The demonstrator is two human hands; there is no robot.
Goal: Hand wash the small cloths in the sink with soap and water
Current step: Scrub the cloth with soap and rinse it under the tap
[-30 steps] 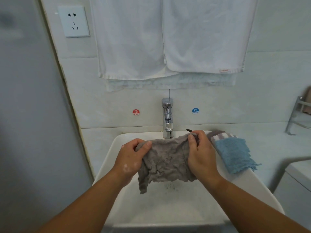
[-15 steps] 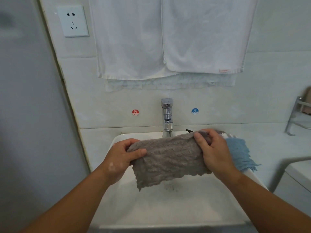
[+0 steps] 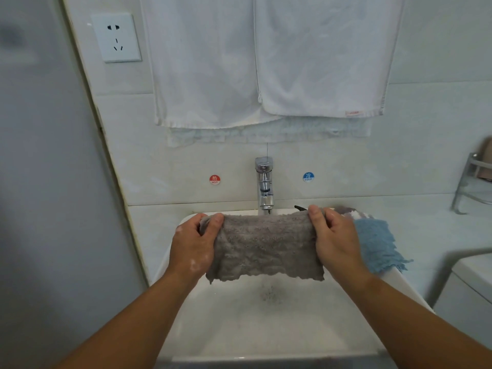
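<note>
A wet grey cloth [image 3: 263, 246] hangs spread flat above the white sink [image 3: 266, 328], just in front of the chrome tap [image 3: 264, 187]. My left hand [image 3: 194, 249] pinches its upper left corner, with soap suds on the back of the hand. My right hand [image 3: 332, 241] pinches the upper right corner. A blue cloth [image 3: 378, 246] lies draped over the sink's right rim, with a purple-and-white cloth [image 3: 354, 213] behind it, partly hidden by my right hand.
White towels [image 3: 266, 62] hang on the wall above the tap. A wall socket [image 3: 115, 37] is at upper left. A metal rack [image 3: 474, 182] stands on the counter at the right. A white appliance [image 3: 468, 288] sits at lower right.
My hands have moved apart and stretched the bunched grey cloth out flat. Both hands rose slightly with it.
</note>
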